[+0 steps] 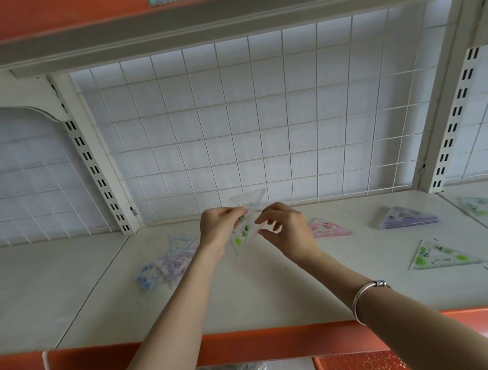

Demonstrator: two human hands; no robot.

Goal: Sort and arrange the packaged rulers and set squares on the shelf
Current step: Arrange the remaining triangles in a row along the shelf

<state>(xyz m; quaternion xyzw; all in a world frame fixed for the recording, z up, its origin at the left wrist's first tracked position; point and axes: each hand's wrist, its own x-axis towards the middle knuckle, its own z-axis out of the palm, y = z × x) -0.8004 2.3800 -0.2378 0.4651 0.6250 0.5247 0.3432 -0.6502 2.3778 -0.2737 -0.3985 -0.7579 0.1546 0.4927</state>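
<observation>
Gripped green set-square pack (pixel 242 237) with left hand (pixel 219 229), pinched edge with right hand (pixel 288 232). Needed flat carry to matching green triangle (pixel 444 255) lower right, edges aligned.

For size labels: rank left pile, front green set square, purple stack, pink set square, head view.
Largest first:
left pile
green set square (nearer camera, so unsure)
purple stack
pink set square

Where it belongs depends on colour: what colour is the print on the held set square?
The set square has green print, seen in the head view.
</observation>
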